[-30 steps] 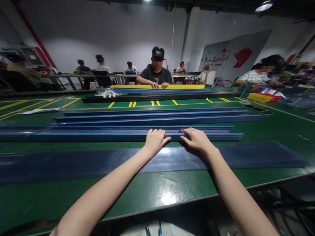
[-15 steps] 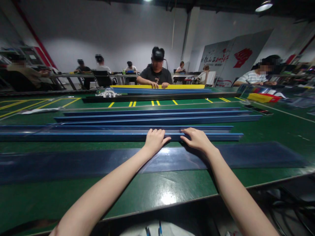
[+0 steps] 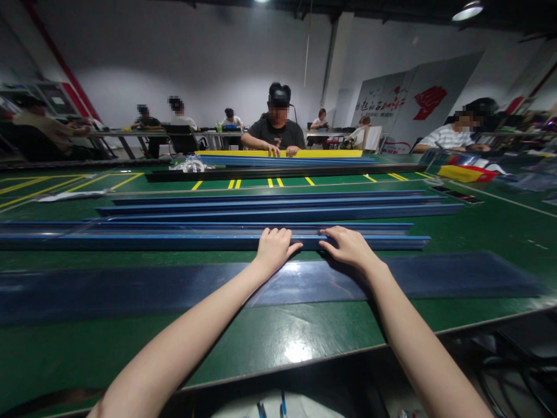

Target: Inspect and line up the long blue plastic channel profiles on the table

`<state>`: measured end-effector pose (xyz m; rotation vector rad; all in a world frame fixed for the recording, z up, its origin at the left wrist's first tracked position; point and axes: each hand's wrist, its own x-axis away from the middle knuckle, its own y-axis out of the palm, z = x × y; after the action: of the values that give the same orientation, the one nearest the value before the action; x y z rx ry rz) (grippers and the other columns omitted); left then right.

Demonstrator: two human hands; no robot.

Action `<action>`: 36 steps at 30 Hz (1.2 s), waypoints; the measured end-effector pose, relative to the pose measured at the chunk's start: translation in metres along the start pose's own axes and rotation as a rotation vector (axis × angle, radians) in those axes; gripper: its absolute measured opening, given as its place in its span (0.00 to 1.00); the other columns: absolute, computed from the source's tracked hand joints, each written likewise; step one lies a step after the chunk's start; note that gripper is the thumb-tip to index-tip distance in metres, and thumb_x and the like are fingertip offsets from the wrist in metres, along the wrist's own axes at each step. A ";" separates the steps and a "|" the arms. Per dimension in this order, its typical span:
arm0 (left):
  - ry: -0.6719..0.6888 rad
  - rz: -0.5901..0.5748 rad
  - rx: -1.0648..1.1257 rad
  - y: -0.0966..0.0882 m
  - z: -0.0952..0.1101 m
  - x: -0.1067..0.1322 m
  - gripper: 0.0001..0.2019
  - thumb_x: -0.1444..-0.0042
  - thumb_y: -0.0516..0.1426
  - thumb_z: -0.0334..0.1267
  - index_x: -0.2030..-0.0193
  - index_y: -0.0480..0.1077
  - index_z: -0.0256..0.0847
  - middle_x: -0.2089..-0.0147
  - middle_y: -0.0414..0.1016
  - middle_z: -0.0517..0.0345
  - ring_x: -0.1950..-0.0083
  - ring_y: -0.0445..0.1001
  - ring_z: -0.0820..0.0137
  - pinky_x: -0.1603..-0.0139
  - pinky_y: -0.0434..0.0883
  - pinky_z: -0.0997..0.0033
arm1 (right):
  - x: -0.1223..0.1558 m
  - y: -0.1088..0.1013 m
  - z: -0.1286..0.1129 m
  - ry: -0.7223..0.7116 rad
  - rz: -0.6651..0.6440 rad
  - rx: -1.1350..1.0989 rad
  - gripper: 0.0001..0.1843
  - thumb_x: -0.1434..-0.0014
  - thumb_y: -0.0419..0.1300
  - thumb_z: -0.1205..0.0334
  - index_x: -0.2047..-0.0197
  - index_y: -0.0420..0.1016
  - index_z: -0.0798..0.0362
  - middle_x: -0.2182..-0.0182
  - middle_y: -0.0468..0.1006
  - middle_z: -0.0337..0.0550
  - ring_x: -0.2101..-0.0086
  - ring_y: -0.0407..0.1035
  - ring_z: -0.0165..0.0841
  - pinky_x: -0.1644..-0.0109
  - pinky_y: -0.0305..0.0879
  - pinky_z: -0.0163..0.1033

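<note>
A long blue plastic channel strip [image 3: 374, 242] lies crosswise in front of me, with raised edges along both sides. Over its near edge rest the fingers of my left hand [image 3: 275, 247], wrapped on the rim with the thumb pointing right. My right hand [image 3: 346, 242] grips the same edge a little to the right, thumb in front and fingertips inside the channel. A gap separates the two thumbs. Between the strip and my body lies a flat clear plastic sheet [image 3: 174, 284], under my forearms.
Farther off are several more blue strips [image 3: 278, 210] and a black strip [image 3: 287, 172]. A co-worker's hands [image 3: 274, 151] touch a yellow strip [image 3: 322, 154] across the green table [image 3: 243, 342]. A phone [image 3: 459, 194] and yellow and red packages [image 3: 467, 173] are at the right.
</note>
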<state>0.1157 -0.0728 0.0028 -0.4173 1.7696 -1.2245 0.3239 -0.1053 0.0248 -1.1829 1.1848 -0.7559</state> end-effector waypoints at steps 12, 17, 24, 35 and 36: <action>0.053 0.023 -0.003 0.003 -0.002 0.000 0.18 0.42 0.49 0.52 0.62 0.67 0.38 0.61 0.74 0.51 0.58 0.68 0.63 0.61 0.56 0.65 | 0.000 0.001 0.000 0.002 -0.006 -0.001 0.20 0.41 0.50 0.54 0.51 0.71 0.55 0.53 0.75 0.49 0.53 0.68 0.37 0.52 0.61 0.38; 0.039 0.043 -0.011 0.002 -0.001 0.000 0.18 0.43 0.50 0.52 0.59 0.66 0.37 0.63 0.74 0.50 0.59 0.68 0.62 0.62 0.56 0.65 | 0.000 0.001 0.001 0.003 -0.004 -0.008 0.18 0.41 0.50 0.55 0.51 0.70 0.53 0.53 0.74 0.48 0.53 0.68 0.36 0.53 0.61 0.37; 0.004 0.028 0.005 0.002 0.000 0.000 0.19 0.43 0.51 0.53 0.60 0.66 0.36 0.64 0.74 0.49 0.60 0.69 0.60 0.62 0.56 0.64 | 0.000 0.000 -0.001 0.040 -0.009 -0.014 0.12 0.42 0.52 0.56 0.57 0.67 0.52 0.58 0.77 0.47 0.59 0.70 0.38 0.62 0.61 0.36; -0.021 0.029 0.006 0.000 0.000 0.000 0.20 0.44 0.50 0.54 0.61 0.66 0.37 0.65 0.74 0.49 0.61 0.69 0.61 0.61 0.56 0.65 | -0.002 -0.003 -0.001 0.048 0.010 0.036 0.10 0.43 0.53 0.56 0.61 0.68 0.51 0.61 0.78 0.45 0.62 0.71 0.37 0.65 0.57 0.34; -0.022 0.030 0.007 0.000 0.000 0.000 0.20 0.44 0.50 0.54 0.61 0.66 0.37 0.65 0.74 0.50 0.61 0.69 0.61 0.61 0.56 0.64 | -0.001 -0.004 -0.001 0.050 0.012 0.039 0.10 0.43 0.53 0.56 0.61 0.68 0.51 0.61 0.78 0.45 0.62 0.71 0.37 0.66 0.57 0.35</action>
<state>0.1152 -0.0731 0.0028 -0.3981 1.7463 -1.2002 0.3231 -0.1052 0.0287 -1.1291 1.2116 -0.8000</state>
